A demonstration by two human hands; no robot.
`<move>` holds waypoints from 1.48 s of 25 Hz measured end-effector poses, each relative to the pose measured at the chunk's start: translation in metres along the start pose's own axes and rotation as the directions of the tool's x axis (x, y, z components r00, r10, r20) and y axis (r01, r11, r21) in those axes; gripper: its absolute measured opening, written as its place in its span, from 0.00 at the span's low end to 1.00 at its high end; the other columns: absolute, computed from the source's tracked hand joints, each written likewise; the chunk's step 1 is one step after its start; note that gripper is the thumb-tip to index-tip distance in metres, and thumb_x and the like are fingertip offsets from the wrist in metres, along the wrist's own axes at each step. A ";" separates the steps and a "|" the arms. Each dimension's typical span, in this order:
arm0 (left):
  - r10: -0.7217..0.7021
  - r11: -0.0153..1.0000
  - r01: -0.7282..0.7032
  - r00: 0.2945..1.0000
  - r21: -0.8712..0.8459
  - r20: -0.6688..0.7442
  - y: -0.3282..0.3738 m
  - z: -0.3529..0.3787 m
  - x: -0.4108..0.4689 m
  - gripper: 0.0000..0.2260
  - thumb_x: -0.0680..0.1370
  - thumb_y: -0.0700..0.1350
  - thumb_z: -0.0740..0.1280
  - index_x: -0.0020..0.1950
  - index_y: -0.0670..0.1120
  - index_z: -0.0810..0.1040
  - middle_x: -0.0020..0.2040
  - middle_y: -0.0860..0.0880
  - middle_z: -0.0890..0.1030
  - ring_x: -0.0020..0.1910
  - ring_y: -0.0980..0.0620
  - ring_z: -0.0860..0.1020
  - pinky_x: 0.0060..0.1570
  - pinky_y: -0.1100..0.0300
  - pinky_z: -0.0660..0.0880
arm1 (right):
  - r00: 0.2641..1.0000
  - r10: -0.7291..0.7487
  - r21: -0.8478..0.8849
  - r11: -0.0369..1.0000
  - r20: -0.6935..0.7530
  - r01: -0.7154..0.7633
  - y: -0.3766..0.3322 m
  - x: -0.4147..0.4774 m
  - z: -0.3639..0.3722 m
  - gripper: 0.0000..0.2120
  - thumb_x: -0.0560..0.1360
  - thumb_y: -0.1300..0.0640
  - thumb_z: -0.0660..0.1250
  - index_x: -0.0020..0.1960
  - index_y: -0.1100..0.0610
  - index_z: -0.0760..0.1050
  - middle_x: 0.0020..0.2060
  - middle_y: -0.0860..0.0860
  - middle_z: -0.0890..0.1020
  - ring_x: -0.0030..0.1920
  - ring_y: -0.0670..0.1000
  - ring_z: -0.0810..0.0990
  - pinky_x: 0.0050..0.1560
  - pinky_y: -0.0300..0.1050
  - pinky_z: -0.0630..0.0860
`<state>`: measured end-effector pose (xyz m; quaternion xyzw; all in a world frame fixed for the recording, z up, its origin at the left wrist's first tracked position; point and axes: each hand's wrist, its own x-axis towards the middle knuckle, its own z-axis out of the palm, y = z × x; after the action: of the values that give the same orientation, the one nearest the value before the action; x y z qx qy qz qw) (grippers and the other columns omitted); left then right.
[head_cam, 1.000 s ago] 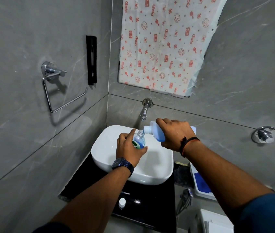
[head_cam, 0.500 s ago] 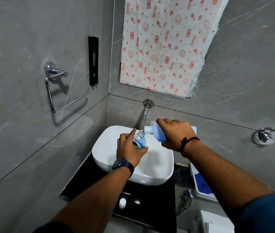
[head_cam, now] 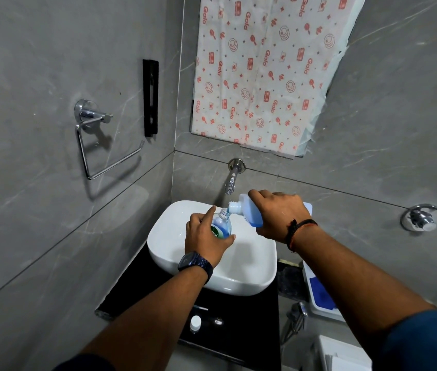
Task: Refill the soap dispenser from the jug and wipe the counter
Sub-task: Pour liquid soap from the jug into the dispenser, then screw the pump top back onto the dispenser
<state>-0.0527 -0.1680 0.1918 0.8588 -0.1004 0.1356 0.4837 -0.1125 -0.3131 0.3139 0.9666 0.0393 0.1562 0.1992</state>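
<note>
Grey stone-look walls close in around a white basin (head_cam: pixel 238 274) sitting on a black bench (head_cam: pixel 238 317), and the pour is on. Over the basin, the left hand (head_cam: pixel 206 236) is wrapped around the soap dispenser (head_cam: pixel 222 226), fingers curled tight on its body, holding it roughly upright with its open neck up. The right hand (head_cam: pixel 278 215) is clamped over the jug (head_cam: pixel 249 212), tipped nearly level, its threaded spout just above and touching close to the dispenser's mouth; blue liquid pools at the jug's low side.

To do this well, the person looks best served by keeping the spout right over that narrow neck and raising the tilt slowly, since a sudden surge would likely overshoot. Working above the basin is smart: any spill should land in the bowl, not on the bench. The fill level is hard to read from here, so a pause to check seems wise.

A small white cap (head_cam: pixel 195 323) waits near the front edge of the bench, ready for closing up. Wiping is not yet begun.
</note>
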 end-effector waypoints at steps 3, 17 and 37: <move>-0.002 1.000 0.002 1.000 -0.008 0.002 -0.001 -0.001 -0.001 0.39 0.61 0.55 0.78 0.68 0.53 0.67 0.57 0.48 0.70 0.56 0.47 0.71 0.52 0.56 0.74 | 1.000 0.009 0.016 1.000 -0.001 -0.009 -0.002 -0.001 0.000 0.30 0.65 0.49 0.72 0.62 0.51 0.63 0.52 0.52 0.80 0.45 0.57 0.79 0.38 0.47 0.71; -0.077 0.995 0.075 0.996 -0.069 -0.042 -0.037 -0.026 0.007 0.41 0.58 0.57 0.78 0.68 0.53 0.68 0.58 0.49 0.72 0.55 0.49 0.75 0.51 0.64 0.67 | 0.909 0.359 0.656 0.638 0.212 -0.405 -0.027 -0.004 0.040 0.31 0.53 0.42 0.76 0.47 0.51 0.64 0.41 0.50 0.76 0.40 0.57 0.75 0.36 0.45 0.69; -0.291 0.952 0.292 0.956 -0.094 0.022 -0.250 -0.023 -0.046 0.40 0.57 0.41 0.81 0.66 0.45 0.68 0.62 0.41 0.72 0.58 0.44 0.73 0.54 0.56 0.71 | 0.795 0.282 0.701 0.374 0.537 -0.607 -0.117 -0.100 0.214 0.29 0.57 0.59 0.78 0.52 0.48 0.67 0.45 0.48 0.77 0.45 0.51 0.75 0.39 0.40 0.69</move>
<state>-0.0232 -0.0189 -0.0129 0.8405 0.0189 0.0542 0.5387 -0.1410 -0.2994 0.0521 0.9188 -0.1897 0.0013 -0.3461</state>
